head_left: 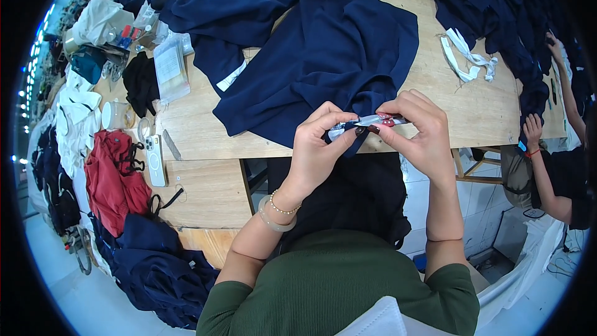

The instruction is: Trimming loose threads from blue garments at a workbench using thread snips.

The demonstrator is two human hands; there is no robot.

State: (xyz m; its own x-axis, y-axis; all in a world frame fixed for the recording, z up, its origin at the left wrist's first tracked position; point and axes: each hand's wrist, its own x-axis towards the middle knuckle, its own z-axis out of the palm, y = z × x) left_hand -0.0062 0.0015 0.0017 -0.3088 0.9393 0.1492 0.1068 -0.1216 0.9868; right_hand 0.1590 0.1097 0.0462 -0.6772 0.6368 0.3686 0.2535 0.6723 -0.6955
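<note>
A navy blue garment (311, 62) lies spread over the wooden table in front of me, its near edge lifted at the table's front. My left hand (318, 148) pinches that edge between thumb and fingertips, where a bit of white shows in the fabric. Facing it, my right hand (421, 132) is closed around a slim pale tool (369, 121) with a shiny, pointed end, perhaps thread snips; the fingers cover most of it. The tool's tip reaches the cloth beside my left fingertips. Both hands almost meet.
Another navy garment (230, 3) with white strips lies behind on the table. White fabric strips (466, 56) are at the right. On the left are a phone (155, 160), a metal ruler-like strip (171, 145), papers (171, 70) and a red bag (113, 177). A co-worker's hand (533, 129) touches dark cloth at right.
</note>
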